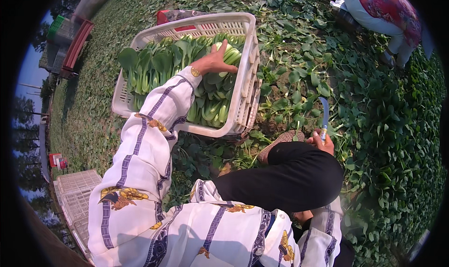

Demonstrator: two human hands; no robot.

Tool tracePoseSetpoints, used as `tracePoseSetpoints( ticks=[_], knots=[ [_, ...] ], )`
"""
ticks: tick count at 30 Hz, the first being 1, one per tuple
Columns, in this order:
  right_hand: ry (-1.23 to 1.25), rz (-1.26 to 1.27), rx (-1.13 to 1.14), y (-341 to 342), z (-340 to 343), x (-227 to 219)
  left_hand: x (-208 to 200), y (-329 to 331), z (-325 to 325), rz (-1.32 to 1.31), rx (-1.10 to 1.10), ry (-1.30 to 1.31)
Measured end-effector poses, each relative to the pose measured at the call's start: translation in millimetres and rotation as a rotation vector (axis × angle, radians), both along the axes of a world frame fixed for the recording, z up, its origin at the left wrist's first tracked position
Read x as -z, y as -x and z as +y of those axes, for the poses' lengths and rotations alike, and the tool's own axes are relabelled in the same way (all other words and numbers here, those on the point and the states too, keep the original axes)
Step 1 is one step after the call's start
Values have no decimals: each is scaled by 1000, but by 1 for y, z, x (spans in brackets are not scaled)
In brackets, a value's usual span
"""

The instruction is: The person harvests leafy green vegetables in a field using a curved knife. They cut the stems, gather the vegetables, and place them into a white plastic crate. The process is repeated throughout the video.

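A white plastic crate (251,37) stands ahead of me, filled with rows of green bok choy (156,63). Into its far right part reaches my left hand (213,62), open, with thumb and fingers spread over pale bok choy stems (231,55). Whether the fingertips press on the stems I cannot tell. Down by my bent knee, my right hand (326,146) is closed around the handle of a small sickle (325,112), its curved blade pointing up and away. The lower part of this hand is hidden behind my knee.
Leafy plants (388,173) grow densely at the right; trampled leaves and soil lie around the crate. Another person (388,14) bends over at the far right. Stacked pale crates (77,187) stand at the lower left. A red cart (82,44) with crates is at the far left.
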State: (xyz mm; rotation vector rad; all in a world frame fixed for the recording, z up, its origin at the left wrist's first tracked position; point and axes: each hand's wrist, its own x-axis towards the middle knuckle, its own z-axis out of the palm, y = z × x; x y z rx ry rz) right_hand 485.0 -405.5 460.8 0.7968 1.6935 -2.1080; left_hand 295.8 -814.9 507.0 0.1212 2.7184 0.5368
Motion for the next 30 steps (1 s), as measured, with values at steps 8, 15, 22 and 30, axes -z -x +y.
tracePoseSetpoints(
  ticks=[8,15,22,30],
  knots=[
    [-54,30,61,-20,29,26,-7,-51,34,273,134,316],
    [-242,84,-62,-51,10,-8,51,-83,40,463,-257,316],
    [-70,265,-59,-94,2,-78,-30,-125,-16,175,-16,-85],
    [-238,355,-581,29,-99,-154,-82,-194,-243,932,-454,375]
  ],
)
